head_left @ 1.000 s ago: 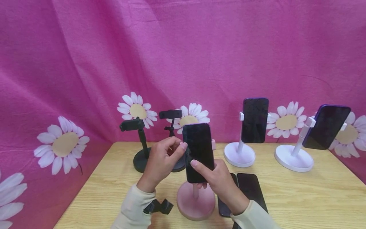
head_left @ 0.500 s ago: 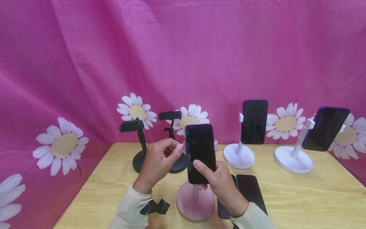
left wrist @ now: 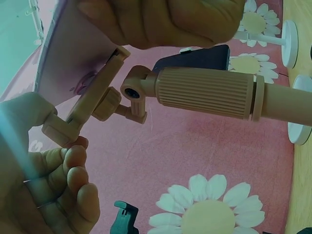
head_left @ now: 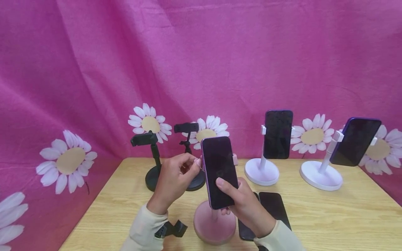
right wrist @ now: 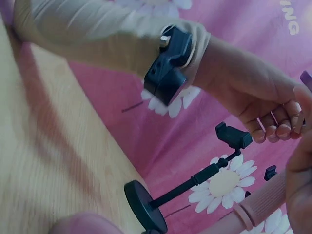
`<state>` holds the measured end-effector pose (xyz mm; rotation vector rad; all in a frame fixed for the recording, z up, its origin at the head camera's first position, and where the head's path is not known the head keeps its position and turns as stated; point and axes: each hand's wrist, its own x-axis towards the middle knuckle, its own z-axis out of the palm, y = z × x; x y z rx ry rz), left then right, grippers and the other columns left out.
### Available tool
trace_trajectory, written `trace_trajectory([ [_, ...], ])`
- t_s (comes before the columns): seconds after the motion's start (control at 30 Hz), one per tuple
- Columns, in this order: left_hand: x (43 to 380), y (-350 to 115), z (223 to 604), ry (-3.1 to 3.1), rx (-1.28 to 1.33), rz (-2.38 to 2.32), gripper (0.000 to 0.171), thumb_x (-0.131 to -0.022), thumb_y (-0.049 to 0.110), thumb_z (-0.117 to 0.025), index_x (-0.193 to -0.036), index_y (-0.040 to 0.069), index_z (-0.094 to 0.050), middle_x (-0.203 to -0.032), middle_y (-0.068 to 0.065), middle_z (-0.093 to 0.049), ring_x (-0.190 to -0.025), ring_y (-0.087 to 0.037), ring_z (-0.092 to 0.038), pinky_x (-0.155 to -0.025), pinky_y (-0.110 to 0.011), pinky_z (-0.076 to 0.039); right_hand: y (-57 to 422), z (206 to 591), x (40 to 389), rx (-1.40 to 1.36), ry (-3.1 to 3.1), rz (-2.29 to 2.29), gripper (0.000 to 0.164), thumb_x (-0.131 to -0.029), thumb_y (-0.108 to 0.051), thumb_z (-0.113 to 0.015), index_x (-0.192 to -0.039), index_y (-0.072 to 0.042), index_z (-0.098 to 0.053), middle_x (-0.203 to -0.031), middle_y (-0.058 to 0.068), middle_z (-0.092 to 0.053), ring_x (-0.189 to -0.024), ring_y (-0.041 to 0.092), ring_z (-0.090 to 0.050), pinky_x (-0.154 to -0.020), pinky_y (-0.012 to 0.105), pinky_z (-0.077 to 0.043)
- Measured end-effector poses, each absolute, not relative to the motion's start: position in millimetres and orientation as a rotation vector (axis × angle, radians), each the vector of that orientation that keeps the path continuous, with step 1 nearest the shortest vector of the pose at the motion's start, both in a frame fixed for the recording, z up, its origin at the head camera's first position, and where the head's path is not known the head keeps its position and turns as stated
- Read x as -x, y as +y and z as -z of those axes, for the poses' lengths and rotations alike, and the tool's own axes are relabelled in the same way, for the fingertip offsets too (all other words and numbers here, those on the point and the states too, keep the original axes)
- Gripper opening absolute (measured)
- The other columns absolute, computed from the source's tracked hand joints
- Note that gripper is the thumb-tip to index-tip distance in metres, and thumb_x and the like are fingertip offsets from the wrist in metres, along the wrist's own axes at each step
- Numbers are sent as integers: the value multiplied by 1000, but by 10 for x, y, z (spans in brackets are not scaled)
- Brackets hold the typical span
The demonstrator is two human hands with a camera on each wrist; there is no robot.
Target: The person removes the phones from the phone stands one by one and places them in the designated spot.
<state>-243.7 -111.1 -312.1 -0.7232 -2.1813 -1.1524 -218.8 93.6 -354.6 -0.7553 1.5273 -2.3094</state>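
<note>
Over the pink stand, my left grip pinches the clamp; my right grip holds the phone; early release might drop it.

Phone: dark screen, purple edge; nearly upright, top leaning slightly left | Stand: pink, ribbed stem, round base, upright; clamp behind the phone's back
</note>
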Motion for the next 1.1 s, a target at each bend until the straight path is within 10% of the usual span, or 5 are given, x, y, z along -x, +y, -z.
trace_trajectory([
  [1.1, 2364, -1046, 3100, -2270, 635, 1188, 2, -90, 13, -68, -87, 13, -67, -72, 6, -61, -68, -10, -56, -61, -28, -52, 1134, 3362, 2098, 773, 2004, 1981, 33, -96, -22, -58, -106, 9, -61, -82, 18, -68, -66, 23, -67, -60, 42, -57],
])
